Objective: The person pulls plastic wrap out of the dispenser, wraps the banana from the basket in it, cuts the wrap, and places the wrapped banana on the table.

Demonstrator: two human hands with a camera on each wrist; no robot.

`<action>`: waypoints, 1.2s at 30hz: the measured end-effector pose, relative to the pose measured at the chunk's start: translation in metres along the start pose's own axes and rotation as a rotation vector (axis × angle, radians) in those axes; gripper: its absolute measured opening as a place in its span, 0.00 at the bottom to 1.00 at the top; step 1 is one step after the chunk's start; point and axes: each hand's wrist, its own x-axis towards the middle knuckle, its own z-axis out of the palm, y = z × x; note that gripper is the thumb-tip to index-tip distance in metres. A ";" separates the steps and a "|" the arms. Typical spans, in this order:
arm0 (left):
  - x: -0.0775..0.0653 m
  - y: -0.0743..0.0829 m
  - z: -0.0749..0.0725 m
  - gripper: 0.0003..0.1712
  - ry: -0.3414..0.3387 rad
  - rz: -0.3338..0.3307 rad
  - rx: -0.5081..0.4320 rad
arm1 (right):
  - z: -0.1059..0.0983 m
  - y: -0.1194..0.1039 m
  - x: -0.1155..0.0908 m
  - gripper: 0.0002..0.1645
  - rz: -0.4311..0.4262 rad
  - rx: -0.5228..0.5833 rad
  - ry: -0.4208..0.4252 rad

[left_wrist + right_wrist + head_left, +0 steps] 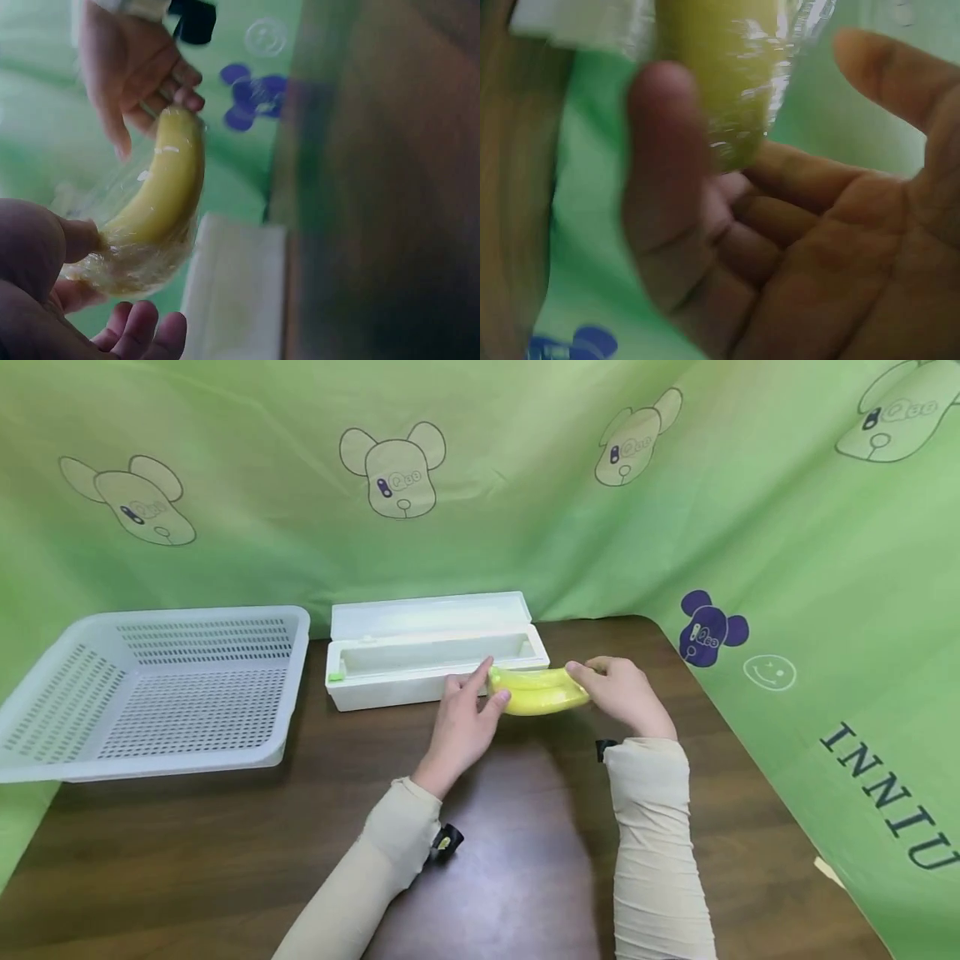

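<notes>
Just before the open wrap dispenser (431, 652), the left hand (461, 727) and right hand (626, 693) each pinch the film-wrapped banana (540, 691); keeping the film taut should seal it neatly.

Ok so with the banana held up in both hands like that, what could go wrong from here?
The banana is held only at its ends, the left hand at one tip and the right hand at the other, above the table; a loose pinch might drop it. The clear film bunches loosely at one end and might peel open. The open white box sits just behind and might get knocked.
</notes>
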 end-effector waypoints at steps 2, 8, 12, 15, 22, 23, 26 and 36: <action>0.001 0.000 0.009 0.37 -0.020 -0.023 -0.010 | 0.002 0.003 0.006 0.42 0.032 -0.069 -0.010; -0.001 -0.008 0.032 0.39 -0.055 -0.086 -0.078 | 0.015 0.017 0.020 0.50 0.124 -0.082 -0.083; -0.006 -0.014 0.042 0.39 -0.081 -0.095 -0.113 | 0.022 0.026 0.024 0.50 0.148 -0.086 -0.101; -0.006 -0.016 0.044 0.41 -0.109 -0.090 -0.186 | 0.023 0.032 0.028 0.49 0.153 -0.088 -0.101; -0.005 -0.020 0.040 0.41 -0.151 -0.113 -0.318 | 0.026 0.035 0.035 0.46 0.150 -0.065 -0.130; -0.005 -0.020 0.039 0.41 -0.155 -0.121 -0.313 | 0.027 0.035 0.036 0.45 0.145 -0.070 -0.133; -0.005 -0.021 0.039 0.41 -0.162 -0.133 -0.295 | 0.027 0.035 0.037 0.44 0.135 -0.079 -0.135; -0.004 -0.024 0.029 0.42 -0.167 -0.182 -0.296 | 0.029 0.038 0.031 0.42 0.104 -0.169 -0.016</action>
